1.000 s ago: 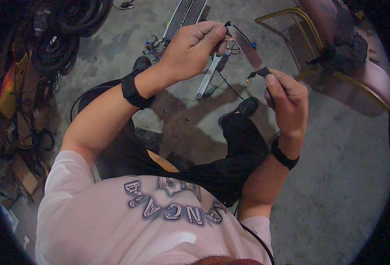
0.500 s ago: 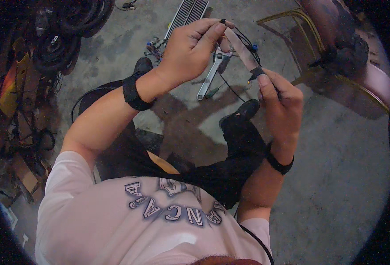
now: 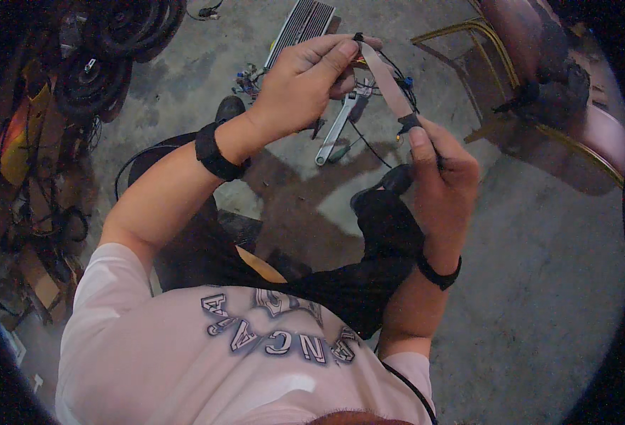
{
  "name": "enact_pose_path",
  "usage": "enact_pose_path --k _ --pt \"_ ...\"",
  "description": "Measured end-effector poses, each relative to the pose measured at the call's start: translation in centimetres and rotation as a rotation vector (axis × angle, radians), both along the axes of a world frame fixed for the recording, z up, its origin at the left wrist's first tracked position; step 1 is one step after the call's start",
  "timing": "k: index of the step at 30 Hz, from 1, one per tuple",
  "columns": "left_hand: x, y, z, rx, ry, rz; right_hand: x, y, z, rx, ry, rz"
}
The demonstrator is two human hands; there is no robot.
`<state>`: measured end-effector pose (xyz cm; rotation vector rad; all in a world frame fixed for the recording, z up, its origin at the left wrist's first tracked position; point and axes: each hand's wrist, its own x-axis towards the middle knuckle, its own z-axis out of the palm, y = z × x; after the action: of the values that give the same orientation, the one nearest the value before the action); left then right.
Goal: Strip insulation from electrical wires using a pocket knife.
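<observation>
A flat, pale strip [image 3: 387,79] with black ends stretches between my two hands, slanting down to the right. My left hand [image 3: 304,79] pinches its upper end, thumb on top. At the lower end my right hand [image 3: 445,166] grips the black part between thumb and fingers; a small yellow-tipped bit hangs beside it. Whether the strip is a ribbon cable or a band, I cannot tell. Below, on the floor, lies a silver adjustable wrench [image 3: 337,127] beside a green-handled tool [image 3: 339,154]. My fingers hide part of the wires behind them.
A finned metal box [image 3: 299,32] with a wire bundle [image 3: 247,81] lies on the concrete ahead. To the right stands a gold-framed chair [image 3: 500,60]. Black tyres [image 3: 96,81] and piled scrap [image 3: 40,234] line the left. My feet are spread on the floor.
My right hand has moved slightly left and down with the strip, which now hangs a little steeper. My left hand has shifted slightly, keeping its pinch.
</observation>
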<state>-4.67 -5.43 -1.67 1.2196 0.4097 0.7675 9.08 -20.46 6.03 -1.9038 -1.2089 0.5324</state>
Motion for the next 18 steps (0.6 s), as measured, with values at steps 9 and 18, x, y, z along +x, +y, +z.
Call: enact_pose_path --k 9,18 --pt "0.2 -0.2 0.8 -0.075 -0.069 -0.027 -0.8 -0.6 0.2 -0.052 -0.077 -0.023" --pt "-0.6 0.6 0.2 -0.068 0.026 -0.098 0.4 -1.0 -0.4 -0.055 0.153 0.037"
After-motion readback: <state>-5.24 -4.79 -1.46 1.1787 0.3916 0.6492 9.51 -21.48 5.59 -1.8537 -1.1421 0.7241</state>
